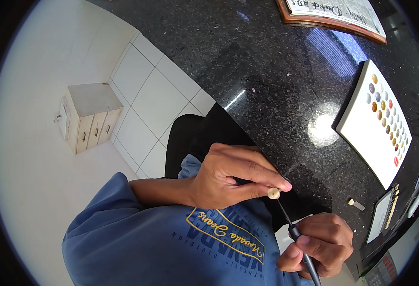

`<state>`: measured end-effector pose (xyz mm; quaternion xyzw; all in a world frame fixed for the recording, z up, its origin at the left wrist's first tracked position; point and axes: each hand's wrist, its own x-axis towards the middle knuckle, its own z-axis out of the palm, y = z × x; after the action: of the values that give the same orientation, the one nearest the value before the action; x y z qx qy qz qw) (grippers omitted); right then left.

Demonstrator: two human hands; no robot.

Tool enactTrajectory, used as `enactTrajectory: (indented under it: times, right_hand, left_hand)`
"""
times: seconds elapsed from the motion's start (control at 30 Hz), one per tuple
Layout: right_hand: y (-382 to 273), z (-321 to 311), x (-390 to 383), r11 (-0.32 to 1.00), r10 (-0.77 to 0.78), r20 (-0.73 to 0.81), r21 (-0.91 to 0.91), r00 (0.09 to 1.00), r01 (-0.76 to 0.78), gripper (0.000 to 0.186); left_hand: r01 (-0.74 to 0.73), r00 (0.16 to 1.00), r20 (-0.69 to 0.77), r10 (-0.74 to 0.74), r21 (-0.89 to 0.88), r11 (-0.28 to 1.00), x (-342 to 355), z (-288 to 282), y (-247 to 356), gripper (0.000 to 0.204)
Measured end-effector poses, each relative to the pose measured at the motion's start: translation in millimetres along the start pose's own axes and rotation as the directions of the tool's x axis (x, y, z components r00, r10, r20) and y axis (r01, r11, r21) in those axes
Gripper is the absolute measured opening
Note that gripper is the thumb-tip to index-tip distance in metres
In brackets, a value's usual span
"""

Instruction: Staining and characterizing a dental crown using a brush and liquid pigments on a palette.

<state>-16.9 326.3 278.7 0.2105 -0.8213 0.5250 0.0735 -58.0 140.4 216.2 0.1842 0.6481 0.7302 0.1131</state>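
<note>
A polished black speckled stone worktop [262, 57] gleams beside a white-tiled floor [147, 93] as a person in a blue printed shirt [142, 233] handles a tiny piece near its edge. The left hand [231, 174] pinches a small cream, tooth-like piece [273, 193] between thumb and forefinger, at the tips. At about half past four from it, the right hand [326, 243] closes its fingers around a slim dark-handled tool [295, 232], whose thin tip points to the piece; whether the two touch is too small to tell. At three o'clock on the worktop lies a loose cream-tipped tab with a grey stem [357, 205], and beyond it a pale flat holder [379, 220] edged with a row of cream tabs. A white rectangular palette [367, 138] dotted with coloured round spots sits at two o'clock. Toward one o'clock, printed paper [345, 12] rests on a brown board [312, 21]; at ten o'clock stands a beige three-drawer cabinet [94, 107].
</note>
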Motion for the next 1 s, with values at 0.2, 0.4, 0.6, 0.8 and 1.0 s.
enactTrajectory:
  times: [0.2,0.4,0.6,0.8,1.0]
  right_hand:
    - [0.4,1.8,-0.5,1.000,0.005,-0.031,0.012,1.000,-0.004,0.020]
    - [0.6,2.5,-0.9,1.000,0.000,-0.058,0.002,0.998,0.000,0.020]
    - [1.0,3.0,-1.2,0.999,-0.005,-0.084,0.032,0.996,0.008,0.018]
    - [0.1,2.0,-1.4,1.000,-0.009,-0.048,0.004,0.999,0.009,0.018]
    - [0.8,0.6,-1.2,1.000,-0.008,-0.028,0.000,1.000,0.008,0.019]
  left_hand:
    - [-0.005,1.000,0.001,0.005,0.001,1.000,0.4,-0.2,0.4,0.020]
    - [-0.006,1.000,-0.003,0.005,-0.016,1.000,0.1,0.0,-0.2,0.020]
    - [0.060,0.998,0.019,-0.059,-0.045,0.997,-2.7,-0.4,2.5,0.022]
    - [-0.002,1.000,0.016,0.002,0.014,1.000,-0.1,-0.7,0.4,0.020]
    - [-0.018,1.000,-0.013,0.018,0.011,1.000,0.0,1.3,-0.7,0.019]
